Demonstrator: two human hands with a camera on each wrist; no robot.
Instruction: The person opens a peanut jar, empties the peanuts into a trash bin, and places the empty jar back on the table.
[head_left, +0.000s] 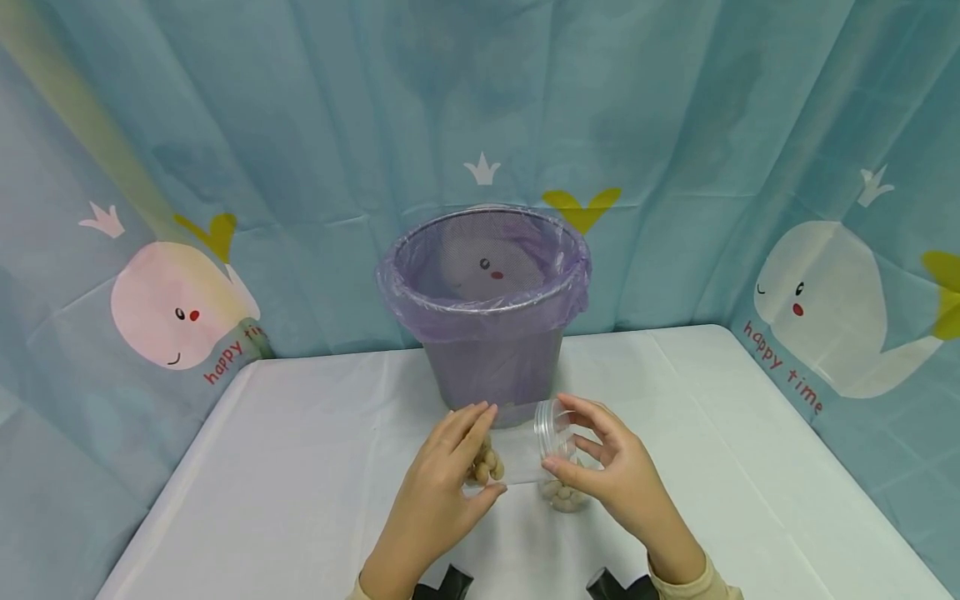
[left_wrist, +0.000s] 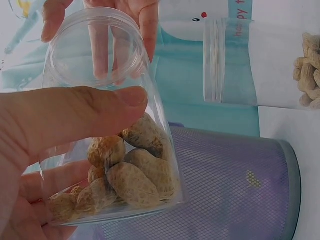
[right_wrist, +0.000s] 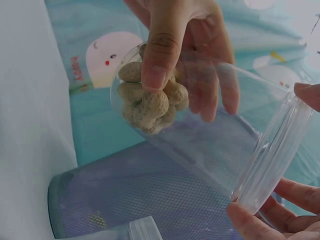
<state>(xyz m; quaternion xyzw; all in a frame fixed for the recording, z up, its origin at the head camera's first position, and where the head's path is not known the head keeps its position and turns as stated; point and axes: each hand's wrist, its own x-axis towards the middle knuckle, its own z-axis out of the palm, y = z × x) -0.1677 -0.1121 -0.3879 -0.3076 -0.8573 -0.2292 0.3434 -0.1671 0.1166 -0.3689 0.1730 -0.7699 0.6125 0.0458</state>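
A clear jar (head_left: 521,454) is held tilted on its side above the table. My left hand (head_left: 442,492) grips its base end, thumb on one side and fingers on the other. Unshelled peanuts (left_wrist: 142,175) lie heaped at that end. The fingers and thumb of my right hand (head_left: 611,467) hold the ridged rim end (right_wrist: 275,150); whether a clear lid covers it I cannot tell. Below, partly hidden by the held jar and right hand, a second clear jar (head_left: 564,502) stands on the table with peanuts at its bottom.
Behind the hands stands a purple mesh wastebasket (head_left: 491,371) with a purple plastic liner (head_left: 487,325) folded over its rim. A white cloth covers the table (head_left: 300,467). Blue printed curtains (head_left: 315,167) hang at the back and both sides.
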